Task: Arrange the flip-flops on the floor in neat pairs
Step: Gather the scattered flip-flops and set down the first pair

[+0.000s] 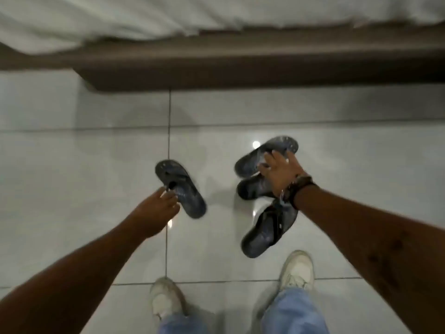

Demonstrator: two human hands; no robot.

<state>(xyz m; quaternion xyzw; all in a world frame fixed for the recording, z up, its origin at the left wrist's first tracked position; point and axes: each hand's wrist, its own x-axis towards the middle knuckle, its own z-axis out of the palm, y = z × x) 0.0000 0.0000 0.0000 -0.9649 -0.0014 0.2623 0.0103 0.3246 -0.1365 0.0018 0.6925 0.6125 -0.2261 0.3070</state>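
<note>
Several dark flip-flops lie scattered on the pale tiled floor [96, 177]. My left hand [154, 213] pinches the strap of the left flip-flop [185, 196], which points away and to the left. My right hand [280, 172] is spread, fingers apart, over the farthest flip-flop [267, 150], which lies sole up at a slant. I cannot tell whether the fingers touch it. A third flip-flop [252, 189] lies partly hidden under that hand and wrist. The nearest flip-flop [269, 227] lies strap up, below my right wrist.
A dark brown bed base [240, 68] with white bedding [168, 18] runs across the far side. My two white shoes [166, 300] [298, 268] and blue trouser legs stand close to the flip-flops. A dark wristband [301, 186] sits on my right wrist.
</note>
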